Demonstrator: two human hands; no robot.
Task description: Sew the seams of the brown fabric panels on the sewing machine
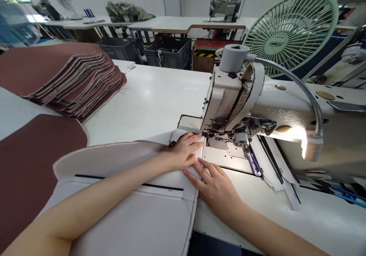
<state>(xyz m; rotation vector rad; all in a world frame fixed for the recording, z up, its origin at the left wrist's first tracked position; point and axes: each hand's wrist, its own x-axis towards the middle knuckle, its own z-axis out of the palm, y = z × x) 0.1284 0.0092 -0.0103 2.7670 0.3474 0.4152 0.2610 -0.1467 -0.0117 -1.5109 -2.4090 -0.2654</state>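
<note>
A white-backed fabric panel [137,220] lies across the table, its right edge running up to the needle area of a sewing machine [228,96]. My left hand [184,151] rests on the panel close to the presser foot, fingers stretched out. Lower down along the same edge, my right hand [215,181] presses flat with its fingers spread. A white strip with a black edge [162,187] is attached to the panel, partly hidden under my left forearm. The needle tip is too small to make out.
A stack of brown panels [82,80] stands at the left, with another brown panel [28,180] nearer me. Purple thread snips [253,162] and loose black-and-white strips [274,160] lie right of the needle. A lit lamp [313,145] and a green fan [291,35] are at the right.
</note>
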